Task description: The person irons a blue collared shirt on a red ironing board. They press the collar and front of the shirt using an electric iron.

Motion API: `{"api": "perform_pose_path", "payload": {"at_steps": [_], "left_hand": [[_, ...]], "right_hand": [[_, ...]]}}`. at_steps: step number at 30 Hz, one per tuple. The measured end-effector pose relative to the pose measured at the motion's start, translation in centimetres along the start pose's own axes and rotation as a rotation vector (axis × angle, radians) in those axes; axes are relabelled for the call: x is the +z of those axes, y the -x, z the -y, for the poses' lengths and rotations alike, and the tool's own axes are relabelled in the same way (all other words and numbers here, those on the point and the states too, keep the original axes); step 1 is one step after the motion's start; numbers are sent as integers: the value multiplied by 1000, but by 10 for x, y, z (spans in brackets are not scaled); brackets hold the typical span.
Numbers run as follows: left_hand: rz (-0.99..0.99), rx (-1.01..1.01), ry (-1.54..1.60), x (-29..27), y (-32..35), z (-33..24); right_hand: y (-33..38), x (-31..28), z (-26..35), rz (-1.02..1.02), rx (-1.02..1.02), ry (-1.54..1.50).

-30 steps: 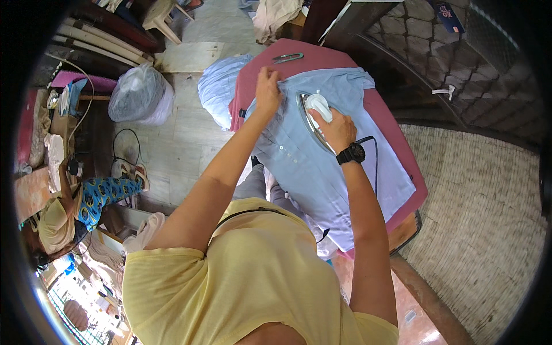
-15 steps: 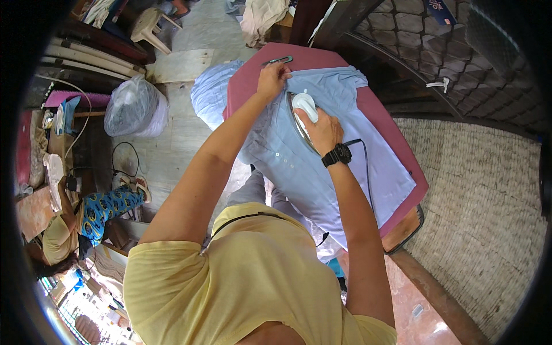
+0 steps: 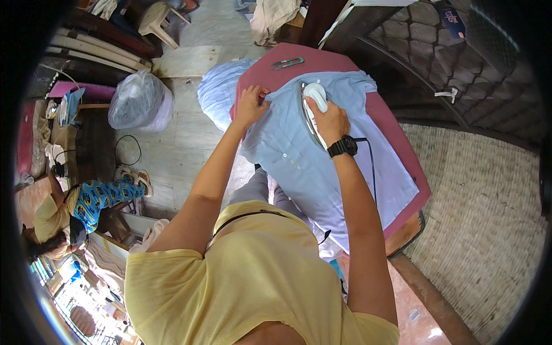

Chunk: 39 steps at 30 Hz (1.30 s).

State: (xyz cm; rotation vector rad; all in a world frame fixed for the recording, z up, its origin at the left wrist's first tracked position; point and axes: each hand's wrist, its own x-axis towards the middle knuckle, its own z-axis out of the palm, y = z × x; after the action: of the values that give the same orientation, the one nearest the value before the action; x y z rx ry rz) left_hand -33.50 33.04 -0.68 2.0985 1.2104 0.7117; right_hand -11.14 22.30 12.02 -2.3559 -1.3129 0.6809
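A pale blue shirt (image 3: 293, 129) with small buttons lies spread over a padded board with a maroon cover (image 3: 322, 56). My right hand (image 3: 332, 125) is closed around the white handle of an iron (image 3: 315, 95), whose soleplate rests on the shirt. The iron's black cord trails back past my wrist. At the shirt's left edge is my left hand (image 3: 252, 106), its fingers bent and apart with nothing seen in them; whether the fingertips touch the cloth is unclear. Green-handled thread snips (image 3: 287, 62) lie on the board's far part.
More light blue cloth (image 3: 217, 92) hangs at the board's left side. On the tiled floor stand a clear plastic bag (image 3: 138, 103) and a beige stool (image 3: 158, 24). Another person (image 3: 95, 201) is at the left. A dark lattice gate (image 3: 414, 69) borders the right.
My left hand has drawn back from the shirt's far edge, down and to the left, uncovering the snips. The iron in my right hand has shifted slightly toward the far right over the shirt.
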Motion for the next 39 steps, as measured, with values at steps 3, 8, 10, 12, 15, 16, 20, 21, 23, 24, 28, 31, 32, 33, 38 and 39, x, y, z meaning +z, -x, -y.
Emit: {"api": "perform_pose_path", "payload": {"at_steps": [3, 8, 10, 12, 15, 16, 20, 21, 23, 24, 28, 31, 32, 33, 38, 39], "left_hand": [[-108, -32, -24, 4, -5, -7], [-129, -256, -94, -6, -8, -29], [-199, -279, -45, 4, -7, -23], [-290, -338, 40, 19, -5, -13], [-436, -425, 250, 36, -6, -19], [-474, -420, 333, 41, -6, -26], [-467, -438, 322, 44, -2, -36], [-493, -460, 342, 45, -2, -36], [-547, -506, 384, 47, -1, -35], [-561, -489, 386, 48, 0, -34], [-580, -463, 403, 52, 1, -31], [-575, -463, 408, 55, 3, -28], [-572, -461, 407, 53, 3, -29], [-570, -444, 420, 52, 3, -30], [-559, -411, 395, 47, 1, -32], [-568, -420, 379, 45, -1, -32]], "right_hand": [[2, 0, -1, 8, -22, -13], [4, 5, -12, -36, -33, 71], [4, 6, -13, -45, -52, 55], [4, 6, -12, -44, -67, 36], [4, 6, -11, -28, -116, 61], [5, 5, -11, -21, -159, 106], [3, 2, -8, -27, -198, 90], [1, 1, -6, -21, -200, 81], [-3, -2, 0, -8, -204, 66], [-3, -2, 2, -22, -215, 61], [-7, -6, 14, -34, -226, 70], [-16, -3, 19, -39, -208, 115], [-20, -1, 20, -44, -199, 132], [-24, -1, 20, -33, -165, 107], [-39, 7, 19, -22, -234, 120], [-40, 5, 20, -2, -239, 145]]}}
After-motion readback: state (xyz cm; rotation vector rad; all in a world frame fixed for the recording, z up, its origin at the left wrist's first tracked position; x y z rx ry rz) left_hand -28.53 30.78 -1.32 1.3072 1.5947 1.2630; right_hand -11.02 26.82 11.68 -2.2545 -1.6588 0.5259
